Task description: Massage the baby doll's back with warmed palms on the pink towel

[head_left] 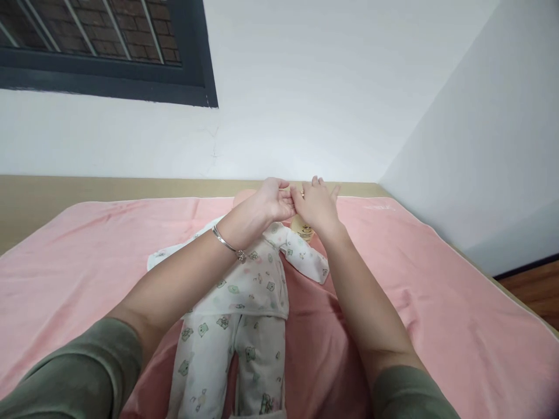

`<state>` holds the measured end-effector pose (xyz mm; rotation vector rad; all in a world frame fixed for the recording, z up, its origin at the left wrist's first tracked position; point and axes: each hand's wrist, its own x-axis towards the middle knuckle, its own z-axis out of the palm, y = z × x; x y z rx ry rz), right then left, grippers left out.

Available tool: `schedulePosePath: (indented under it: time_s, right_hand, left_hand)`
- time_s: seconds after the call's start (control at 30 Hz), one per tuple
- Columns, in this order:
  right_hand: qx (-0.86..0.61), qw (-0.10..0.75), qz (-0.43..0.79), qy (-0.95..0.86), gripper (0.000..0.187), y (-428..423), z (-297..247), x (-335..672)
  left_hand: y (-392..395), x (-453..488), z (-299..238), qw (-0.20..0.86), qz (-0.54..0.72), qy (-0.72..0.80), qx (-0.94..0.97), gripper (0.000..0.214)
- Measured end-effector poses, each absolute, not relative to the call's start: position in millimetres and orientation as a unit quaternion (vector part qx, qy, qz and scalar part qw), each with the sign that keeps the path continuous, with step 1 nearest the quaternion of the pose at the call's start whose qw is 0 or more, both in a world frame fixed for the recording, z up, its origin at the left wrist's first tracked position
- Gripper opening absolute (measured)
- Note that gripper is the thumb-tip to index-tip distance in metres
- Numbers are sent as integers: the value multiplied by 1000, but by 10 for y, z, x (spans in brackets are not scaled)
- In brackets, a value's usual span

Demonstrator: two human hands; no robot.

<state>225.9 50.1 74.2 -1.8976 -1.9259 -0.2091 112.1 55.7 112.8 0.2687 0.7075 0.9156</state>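
Note:
A doll in a white printed baby suit [244,302] lies on its back on a pink blanket [437,291]. Its head [302,228] is mostly hidden behind my hands. My left hand [273,201], with a silver bracelet at the wrist, is curled, and its fingertips pinch at the fingers of my right hand [318,203] just above the doll's head. My right hand's fingers are stretched out and slightly spread. What the left fingers pinch is too small to make out. Both sleeves are olive green.
The blanket covers a bed with a wooden edge [87,189] along the white wall. A dark-framed window [109,52] is at upper left. A second wall closes the right side, with wooden floor [535,288] beyond the bed's right edge.

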Motion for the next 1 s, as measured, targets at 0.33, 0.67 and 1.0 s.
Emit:
schedulePosePath:
  time_s: [0.33,0.67,1.0]
  right_hand:
    - [-732,200,-83,-646,56,528,724,2180]
    - [-767,231,-80,-594,41,584,664,2133]
    - [-796,204,-36,-568,33,583,793,2119]
  left_hand:
    - [470,632,977,819,438,343,139,59]
    - [113,-471,1353,736,593,269,185,53]
    - [-160,-866,1572,696,645,213,233,57]
